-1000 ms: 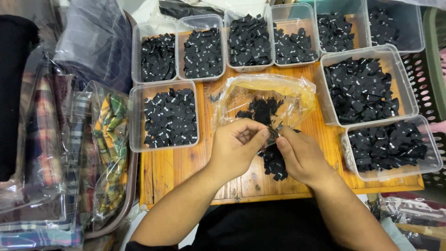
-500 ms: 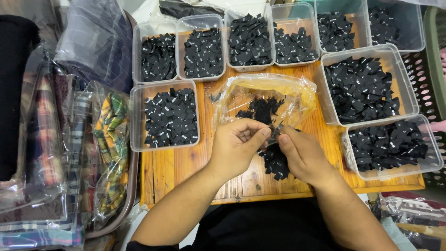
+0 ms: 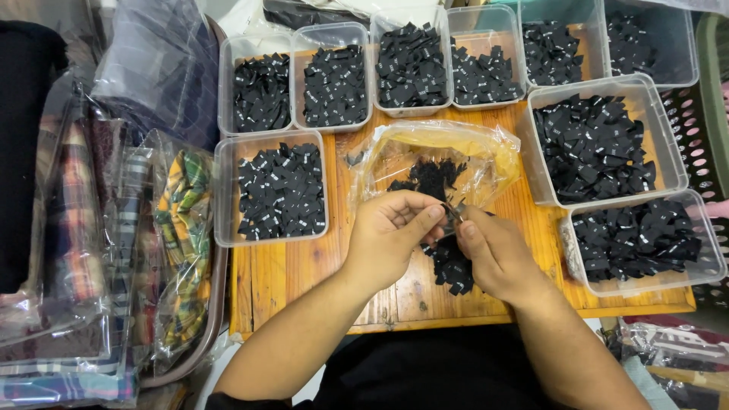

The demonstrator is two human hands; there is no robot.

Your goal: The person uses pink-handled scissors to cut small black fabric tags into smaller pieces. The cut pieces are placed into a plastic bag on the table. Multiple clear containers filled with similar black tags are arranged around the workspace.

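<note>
Black labels (image 3: 282, 191) with small white marks fill clear tubs (image 3: 225, 190) on the orange-brown wooden table (image 3: 288, 277). Left of the table, bagged fabrics: green-yellow plaid (image 3: 186, 228), red-brown plaid (image 3: 76, 220). Yellowish clear bag (image 3: 448, 144) centre.

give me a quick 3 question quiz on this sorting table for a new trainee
1. True or false: the left hand and right hand meet over the wooden board.
2. What fills the clear plastic tubs?
A. small black pieces
B. red buttons
C. coins
3. Fill in: the loose pile of black pieces under the hands spills from an open clear plastic ____.

Key: 1 true; 2 A; 3 bag.
</note>
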